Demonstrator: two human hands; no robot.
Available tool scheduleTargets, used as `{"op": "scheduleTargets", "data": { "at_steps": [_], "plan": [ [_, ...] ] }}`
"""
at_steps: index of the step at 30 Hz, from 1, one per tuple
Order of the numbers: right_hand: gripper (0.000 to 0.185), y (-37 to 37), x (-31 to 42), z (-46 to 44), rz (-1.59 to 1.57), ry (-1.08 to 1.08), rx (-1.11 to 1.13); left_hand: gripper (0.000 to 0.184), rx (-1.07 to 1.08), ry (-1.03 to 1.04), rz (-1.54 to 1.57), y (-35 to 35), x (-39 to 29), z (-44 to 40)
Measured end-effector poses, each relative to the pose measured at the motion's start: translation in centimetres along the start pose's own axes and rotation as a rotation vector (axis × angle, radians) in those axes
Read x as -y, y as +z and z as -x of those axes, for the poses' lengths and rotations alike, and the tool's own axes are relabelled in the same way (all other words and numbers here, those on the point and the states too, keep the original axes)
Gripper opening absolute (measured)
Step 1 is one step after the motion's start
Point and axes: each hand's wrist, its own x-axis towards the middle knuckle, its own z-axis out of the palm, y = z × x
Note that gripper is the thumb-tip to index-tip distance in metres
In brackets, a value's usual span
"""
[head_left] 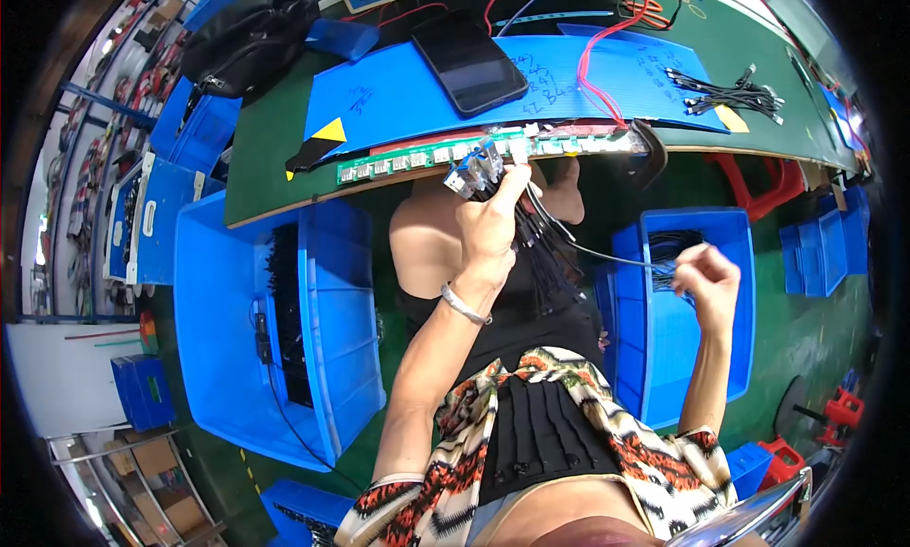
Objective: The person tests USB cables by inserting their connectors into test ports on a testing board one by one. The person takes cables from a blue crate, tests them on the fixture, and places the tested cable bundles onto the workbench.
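My left hand (488,227) is closed around a bundle of black cables (545,248), just below the table's front edge. Metal USB plugs (476,171), some with blue insides, stick up past the thumb, and the cable lengths hang down over my lap. Right beside these plugs runs a green circuit board strip (408,162) with a row of sockets along the table edge. Over the right-hand blue bin, my right hand (707,274) pinches one black cable (616,257) that stretches across from the bundle. The end of that cable is hidden by the fingers.
Black cables lie in the right blue bin (701,357) and the left blue bin (346,310). On the green table (270,158) are a blue board (379,106), a phone (469,62), a cable pile (730,97) and a black bag (248,40). A black clamp (649,154) grips the edge.
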Motion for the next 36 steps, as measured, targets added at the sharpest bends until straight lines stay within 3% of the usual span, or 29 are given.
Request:
{"op": "scheduleTargets", "data": {
  "at_steps": [4,6,8,10,12,13,14,20,29,31,36],
  "plan": [
    [0.018,0.4,-0.9,-2.0,-0.756,-0.178,-0.252,0.006,-0.022,-0.028,0.019,0.5,-0.4,0.5],
    [0.013,2.3,0.0,-3.2,-0.964,-0.267,-0.151,0.008,-0.008,0.012,0.014,0.2,0.1,0.1],
    [0.012,4.2,0.6,-4.2,-0.794,-0.278,-0.151,0.008,0.033,0.015,-0.012,-0.3,0.2,-0.2],
    [0.013,5.7,1.2,-4.9,-0.356,-0.186,-0.115,0.01,0.077,0.049,-0.019,-0.6,0.2,-0.4],
    [0.014,7.3,1.2,-5.6,-0.271,-0.168,0.039,0.01,0.077,0.051,-0.06,-0.9,0.3,-0.6],
    [0.013,7.7,1.7,-5.8,-0.317,-0.013,0.101,0.01,0.082,0.05,-0.064,-0.7,0.2,-0.6],
    [0.013,8.2,1.6,-6.2,-0.307,0.009,0.099,0.01,0.075,0.044,-0.062,-0.5,0.0,-0.4],
    [0.008,8.7,1.2,-7.3,-0.381,-0.032,-0.011,0.008,0.078,0.04,-0.041,-0.6,0.1,-0.4],
    [0.01,9.0,1.3,-7.4,-0.176,-0.034,-0.091,0.006,0.049,0.013,-0.055,-0.4,-0.2,-0.2],
    [0.011,9.2,0.9,-7.3,-0.117,-0.185,-0.134,0.005,0.044,0.023,-0.042,-0.4,-0.1,-0.2],
    [0.015,9.3,0.2,-7.5,-0.219,-0.173,-0.079,0.005,0.028,0.01,-0.059,-0.4,-0.1,-0.1]
  ]
}}
